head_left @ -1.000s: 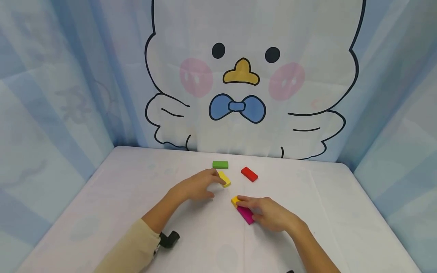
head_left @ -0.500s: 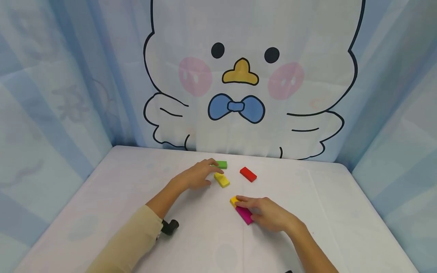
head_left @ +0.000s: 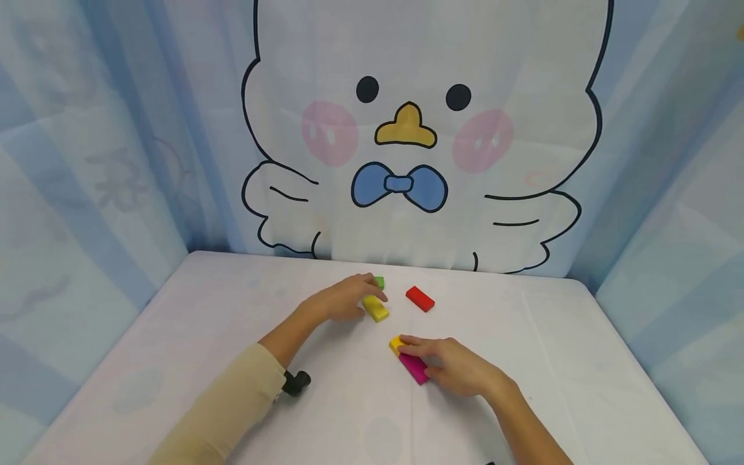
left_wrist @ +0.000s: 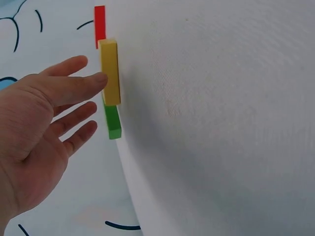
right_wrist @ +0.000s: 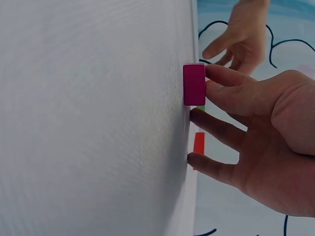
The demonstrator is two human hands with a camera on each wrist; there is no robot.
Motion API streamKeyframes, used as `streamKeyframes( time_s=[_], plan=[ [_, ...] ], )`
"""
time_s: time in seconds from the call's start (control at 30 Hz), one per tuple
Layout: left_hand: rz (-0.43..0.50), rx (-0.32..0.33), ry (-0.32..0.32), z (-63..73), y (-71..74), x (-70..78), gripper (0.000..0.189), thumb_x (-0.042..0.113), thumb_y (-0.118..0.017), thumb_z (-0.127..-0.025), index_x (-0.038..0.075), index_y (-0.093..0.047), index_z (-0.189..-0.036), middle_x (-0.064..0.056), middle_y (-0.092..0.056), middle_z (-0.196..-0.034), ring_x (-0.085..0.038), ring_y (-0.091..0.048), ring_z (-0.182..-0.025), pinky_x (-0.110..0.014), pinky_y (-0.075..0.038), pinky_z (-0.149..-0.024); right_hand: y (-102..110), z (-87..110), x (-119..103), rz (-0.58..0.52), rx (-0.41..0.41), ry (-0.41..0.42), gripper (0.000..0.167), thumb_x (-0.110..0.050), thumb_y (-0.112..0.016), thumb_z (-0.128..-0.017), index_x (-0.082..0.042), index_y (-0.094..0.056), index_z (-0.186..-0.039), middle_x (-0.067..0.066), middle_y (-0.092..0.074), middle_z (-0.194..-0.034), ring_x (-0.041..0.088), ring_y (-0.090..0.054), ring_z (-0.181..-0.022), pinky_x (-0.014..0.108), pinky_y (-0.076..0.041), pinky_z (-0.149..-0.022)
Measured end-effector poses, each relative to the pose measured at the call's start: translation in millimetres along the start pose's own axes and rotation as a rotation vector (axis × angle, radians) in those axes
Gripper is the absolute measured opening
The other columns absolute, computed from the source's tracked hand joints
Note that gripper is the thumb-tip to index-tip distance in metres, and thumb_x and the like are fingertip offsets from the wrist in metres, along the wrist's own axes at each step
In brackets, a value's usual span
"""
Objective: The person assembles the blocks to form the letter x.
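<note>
My left hand [head_left: 344, 298] hovers at a yellow block [head_left: 376, 309], its fingers spread and loosely bent above it. In the left wrist view the thumb tip overlaps the side of the yellow block [left_wrist: 111, 73]; whether it touches cannot be told. Just behind, a green block [head_left: 380, 282] is partly hidden by the left hand. My right hand [head_left: 456, 365] rests its fingers on an orange-yellow block [head_left: 396, 345] and a magenta block [head_left: 414, 369] lying end to end. In the right wrist view the thumb and forefinger lie against the upper face of the magenta block [right_wrist: 194, 84].
A red block [head_left: 420, 299] lies at the back, right of the green one. White cloth covers the table [head_left: 523, 336]. A printed curtain [head_left: 401, 226] hangs behind the table's back edge. A black device [head_left: 296, 383] shows under the left wrist.
My left hand went back toward the green block, then slightly right over the yellow one, which shifted a little left early on. The right hand stays on its two blocks.
</note>
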State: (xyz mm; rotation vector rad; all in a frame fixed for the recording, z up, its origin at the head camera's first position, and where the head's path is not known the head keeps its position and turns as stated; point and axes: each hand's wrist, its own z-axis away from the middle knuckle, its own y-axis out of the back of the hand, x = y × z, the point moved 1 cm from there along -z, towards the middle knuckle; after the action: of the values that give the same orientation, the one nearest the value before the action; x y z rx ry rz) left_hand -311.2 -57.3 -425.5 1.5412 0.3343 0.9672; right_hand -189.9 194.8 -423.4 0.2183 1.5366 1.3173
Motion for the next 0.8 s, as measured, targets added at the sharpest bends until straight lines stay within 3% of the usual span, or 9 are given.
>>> streamKeyframes(
  time_s=[0.43, 0.8],
  plan=[
    [0.007, -0.05, -0.072, -11.1, -10.3, 2.6, 0.039, -0.003, -0.071, -0.094, 0.022, -0.077, -0.125, 0.0, -0.065, -0.13, -0.019, -0.056, -0.126, -0.036, -0.05, -0.112, -2.2, 1.4, 0.5, 0.031, 0.021, 0.022, 0.061, 0.007, -0.059, -0.094, -0.017, -0.059, -0.15, -0.002, -0.048, -0.162, 0.032, -0.048, -0.148, 0.051, -0.048, -0.111],
    [-0.029, -0.02, -0.084, -15.5, -9.3, 6.5, 0.031, 0.004, -0.076, -0.094, 0.019, -0.08, -0.12, 0.004, -0.07, -0.112, -0.015, -0.06, -0.111, -0.033, -0.052, -0.104, -1.0, 1.4, 0.2, 0.042, 0.025, 0.03, 0.061, 0.008, -0.059, -0.093, -0.016, -0.059, -0.149, -0.002, -0.048, -0.162, 0.031, -0.048, -0.147, 0.047, -0.049, -0.11]
  ],
)
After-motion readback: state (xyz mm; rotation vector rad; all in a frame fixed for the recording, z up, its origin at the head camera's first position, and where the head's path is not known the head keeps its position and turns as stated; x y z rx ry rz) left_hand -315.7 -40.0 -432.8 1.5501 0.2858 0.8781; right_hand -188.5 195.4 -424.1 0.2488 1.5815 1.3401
